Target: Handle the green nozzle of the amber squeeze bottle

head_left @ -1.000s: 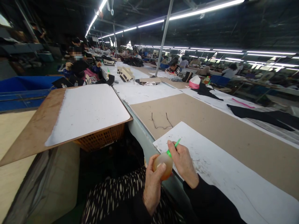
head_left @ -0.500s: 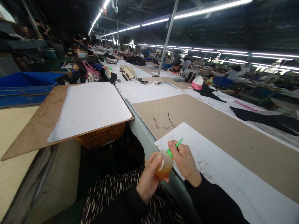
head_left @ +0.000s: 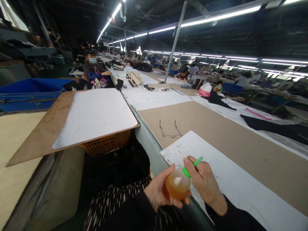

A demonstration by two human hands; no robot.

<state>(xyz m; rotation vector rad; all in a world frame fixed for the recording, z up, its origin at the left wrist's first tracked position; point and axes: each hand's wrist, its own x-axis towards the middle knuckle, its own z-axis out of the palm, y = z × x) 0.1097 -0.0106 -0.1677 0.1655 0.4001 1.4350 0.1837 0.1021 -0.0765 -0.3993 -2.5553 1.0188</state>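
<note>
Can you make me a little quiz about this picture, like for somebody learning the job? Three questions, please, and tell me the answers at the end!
1. Pick one: what colour is the liquid in the bottle that the left hand is holding?
A) Blue
B) Amber-orange
C) Black

2. True or false: the eyeglasses on the table lie with their arms unfolded.

3. Fill in the colour: the right hand is gripping the bottle's ____ spout.

Key: 1. B. 2. True. 3. Green.
</note>
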